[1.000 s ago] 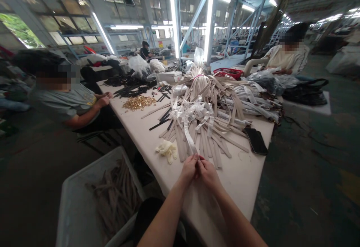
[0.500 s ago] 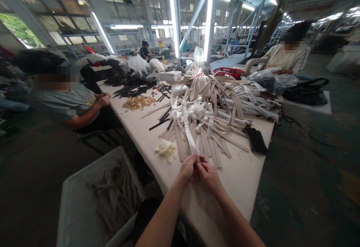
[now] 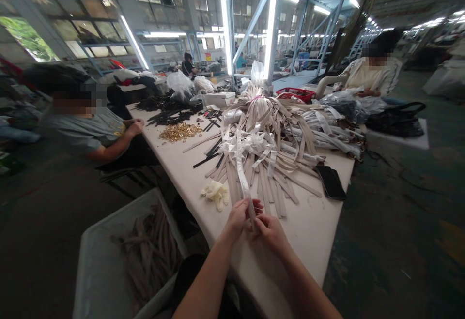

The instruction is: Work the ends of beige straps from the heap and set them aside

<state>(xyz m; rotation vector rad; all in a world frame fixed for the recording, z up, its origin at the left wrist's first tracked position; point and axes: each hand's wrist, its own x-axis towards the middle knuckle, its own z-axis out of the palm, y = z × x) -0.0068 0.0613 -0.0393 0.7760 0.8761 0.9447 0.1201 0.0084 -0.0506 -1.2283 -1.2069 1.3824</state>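
A long flat strap (image 3: 242,177), grey-beige with white wrapping along its far part, runs from the heap toward me. My left hand (image 3: 239,215) pinches it near the close end. Just below and to the right, my right hand (image 3: 268,228) grips the strap's end between thumb and fingers. Beyond my hands spreads a large heap of beige straps (image 3: 261,181), several with crumpled white wrapping (image 3: 250,142) on them. A pale rubber glove (image 3: 215,193) lies on the table left of my hands.
The white table (image 3: 305,232) also bears gold metal rings (image 3: 179,132), black strips (image 3: 170,115), a black phone (image 3: 331,182) and a red basket (image 3: 296,94). A bin of straps (image 3: 85,256) stands at lower left. Co-workers sit left (image 3: 105,135) and right (image 3: 378,74).
My hands have moved slightly apart along the strap, the right one a little lower. The strap's near part has shifted left. The co-worker at left has moved their hands slightly.
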